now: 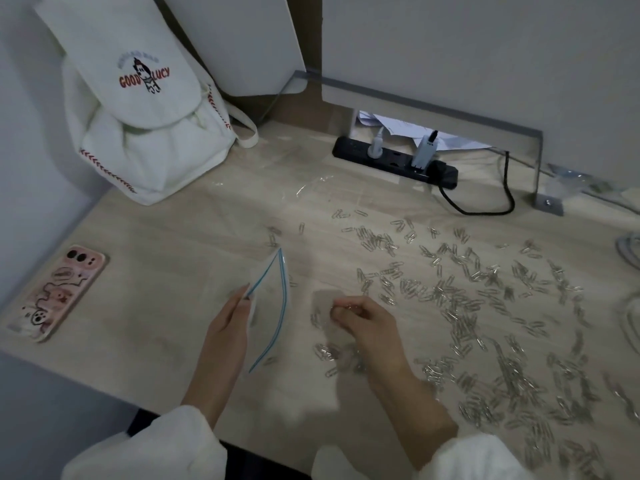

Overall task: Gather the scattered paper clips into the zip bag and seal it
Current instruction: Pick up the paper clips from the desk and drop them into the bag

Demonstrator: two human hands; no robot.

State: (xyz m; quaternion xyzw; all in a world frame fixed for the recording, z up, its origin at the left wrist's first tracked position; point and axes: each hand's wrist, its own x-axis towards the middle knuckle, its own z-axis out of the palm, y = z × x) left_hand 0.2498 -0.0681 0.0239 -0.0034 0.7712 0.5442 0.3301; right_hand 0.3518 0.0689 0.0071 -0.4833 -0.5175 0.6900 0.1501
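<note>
Silver paper clips [460, 306] lie strewn over most of the pale wood surface [166, 244], thickest to the right and toward the near edge, with a small cluster just under the right hand [363, 318]. That hand is curled, its fingertips pinched on what looks like a few clips, held near the zip bag [268, 306]. The left hand [227, 327] grips one lip of the clear bag by its blue zip strip, holding the mouth open and tilted toward the right hand; the bag looks nearly empty, though its contents are hard to make out. By my judgement the task is barely begun.

The main risk is the floppy mouth: held by one lip only, it could sag closed, and clips dropped at it would slide back onto the surface. Clips near the front edge could be swept off to the floor. A phone [57, 291] lies well to the left, a white backpack [138, 133] and a power strip [394, 161] at the back, all clear of the work.
</note>
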